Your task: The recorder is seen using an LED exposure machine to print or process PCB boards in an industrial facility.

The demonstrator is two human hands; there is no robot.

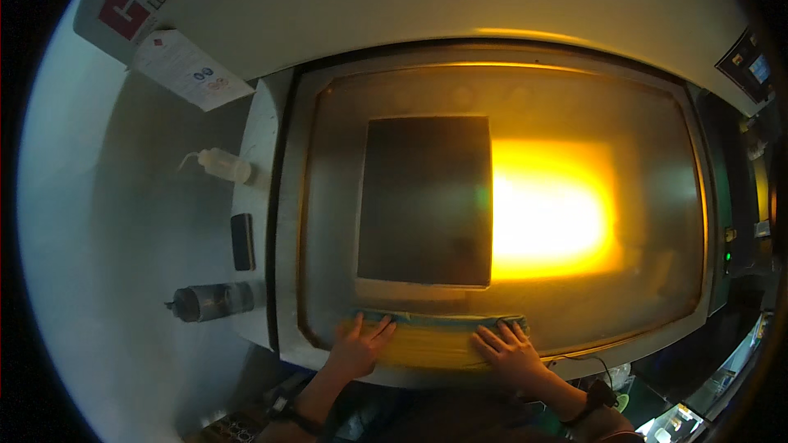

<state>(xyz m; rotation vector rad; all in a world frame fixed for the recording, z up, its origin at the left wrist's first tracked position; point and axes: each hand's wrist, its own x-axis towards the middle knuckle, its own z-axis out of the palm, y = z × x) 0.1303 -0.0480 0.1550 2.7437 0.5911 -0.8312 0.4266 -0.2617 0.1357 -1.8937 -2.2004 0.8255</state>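
A yellowish strip with a teal upper edge, perhaps a folded cloth [433,349], lies along the front rim of the machine's bed. My left hand [361,347] rests flat on its left end, fingers stretched toward the teal edge. On the right end lies my right hand [507,349], its fingers spread and pressed lightly down. Farther in, apart from both hands, a dark rectangular panel [424,201] with a thin pale border lies on the bed's translucent sheet [332,197]. Bright yellow light shines through the sheet just right of the panel.
A metal-coloured frame [704,197] surrounds the bed, with the raised pale lid [394,0] behind it. On the left ledge stand or lie a squeeze bottle [223,165], a phone [242,242] and a dark-tinted bottle [212,302]. A thin cable [597,359] runs near the front right edge.
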